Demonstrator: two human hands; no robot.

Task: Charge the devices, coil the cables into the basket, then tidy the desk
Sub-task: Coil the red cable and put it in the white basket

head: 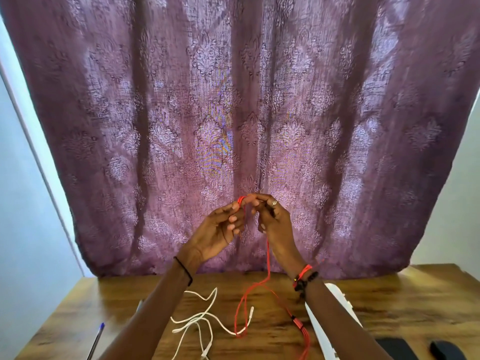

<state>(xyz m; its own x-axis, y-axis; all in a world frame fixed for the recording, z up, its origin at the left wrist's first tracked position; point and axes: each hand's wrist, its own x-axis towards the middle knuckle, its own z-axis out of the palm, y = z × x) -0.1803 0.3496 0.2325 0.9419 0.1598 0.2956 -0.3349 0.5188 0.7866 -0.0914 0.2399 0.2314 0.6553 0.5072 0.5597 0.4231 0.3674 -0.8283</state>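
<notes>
- thin red charging cable (pixel 268 258): top end is pinched up in the air in front of the curtain. It hangs almost straight down between the wrists, so its long axis is vertical, then runs onto the desk.
- on the desk the red cable makes a narrow loop toward the near edge. The rest runs diagonally right and near, past a black tie, and leaves the frame at the bottom.
- left hand (pixel 223 227): palm up, fingers curled, thumb and forefinger pinching the top bend of the red cable.
- right hand (pixel 272 219): fingers curled over the same top bend, gripping it, fingertips touching the left hand's.
- loose white cable (pixel 205 320): tangled flat on the desk between the forearms, one strand crossing the foot of the red loop.
- long white power strip (pixel 320 333): lies under the right forearm, long axis running far to near.
- brown wood-grain desk (pixel 389 302): bare surface at the far right and far left; left edge runs diagonally.
- blue pen (pixel 97 339): near the left edge, pointing far-right.
- two flat black objects (pixel 396 348) at the near right, type unclear.
- purple patterned curtain (pixel 233 100): hangs down to the desk's back edge.
</notes>
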